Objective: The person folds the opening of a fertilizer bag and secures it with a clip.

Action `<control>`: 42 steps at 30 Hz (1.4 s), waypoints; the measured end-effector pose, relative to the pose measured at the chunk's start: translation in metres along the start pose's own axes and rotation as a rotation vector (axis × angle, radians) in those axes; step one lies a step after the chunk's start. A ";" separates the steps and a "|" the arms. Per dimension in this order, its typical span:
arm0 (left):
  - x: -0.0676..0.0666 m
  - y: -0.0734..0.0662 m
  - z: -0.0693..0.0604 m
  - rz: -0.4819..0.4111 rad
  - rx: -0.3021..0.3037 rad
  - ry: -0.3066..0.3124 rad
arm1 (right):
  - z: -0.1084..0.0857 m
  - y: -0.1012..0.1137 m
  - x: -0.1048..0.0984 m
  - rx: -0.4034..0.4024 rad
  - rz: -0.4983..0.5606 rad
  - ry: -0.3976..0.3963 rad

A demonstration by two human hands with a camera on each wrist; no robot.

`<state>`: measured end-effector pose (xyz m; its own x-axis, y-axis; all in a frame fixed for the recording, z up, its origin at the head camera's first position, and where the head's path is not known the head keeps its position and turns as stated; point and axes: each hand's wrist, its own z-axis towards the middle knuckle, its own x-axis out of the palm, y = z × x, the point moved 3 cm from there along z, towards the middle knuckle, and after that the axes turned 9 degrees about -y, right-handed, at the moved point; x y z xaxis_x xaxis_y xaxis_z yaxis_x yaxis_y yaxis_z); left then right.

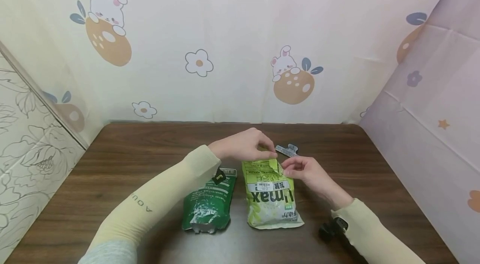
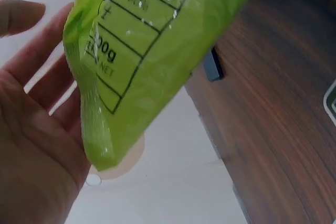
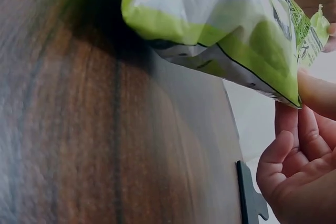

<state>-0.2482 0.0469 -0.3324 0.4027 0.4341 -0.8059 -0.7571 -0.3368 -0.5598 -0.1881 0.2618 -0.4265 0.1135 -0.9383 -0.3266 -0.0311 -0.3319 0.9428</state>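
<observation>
A lime-green and white fertilizer bag [image 1: 268, 197] lies on the table with its printed face up and its top end towards the wall. My left hand [image 1: 247, 145] pinches its top edge; in the left wrist view the fingers [image 2: 50, 85] pass behind the crimped edge. The bag's right side near the top is pinched between thumb and fingers of my right hand [image 1: 309, 174]. In the right wrist view the right thumb [image 3: 317, 93] presses on that corner. Beyond the bag lies a grey bag clip [image 1: 288, 150], touched by neither hand.
A dark green bag [image 1: 210, 205] lies left of the fertilizer bag, partly under my left forearm, with a pale clip [image 1: 229, 171] across its top. The brown wooden table [image 1: 150, 143] meets a patterned cloth wall [image 1: 232, 89] at the back.
</observation>
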 end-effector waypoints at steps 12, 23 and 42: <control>0.008 0.000 0.004 0.138 -0.176 0.013 | 0.001 -0.001 0.003 -0.035 0.018 -0.024; 0.009 -0.001 0.005 0.094 -0.174 -0.027 | 0.001 0.000 0.000 -0.004 0.014 0.066; 0.002 -0.006 0.008 0.121 -0.163 -0.064 | 0.006 0.014 0.002 -0.076 -0.082 -0.011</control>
<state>-0.2469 0.0569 -0.3287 0.2764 0.4332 -0.8579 -0.7024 -0.5181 -0.4880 -0.1939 0.2544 -0.4141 0.1016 -0.9096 -0.4030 0.0533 -0.3995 0.9152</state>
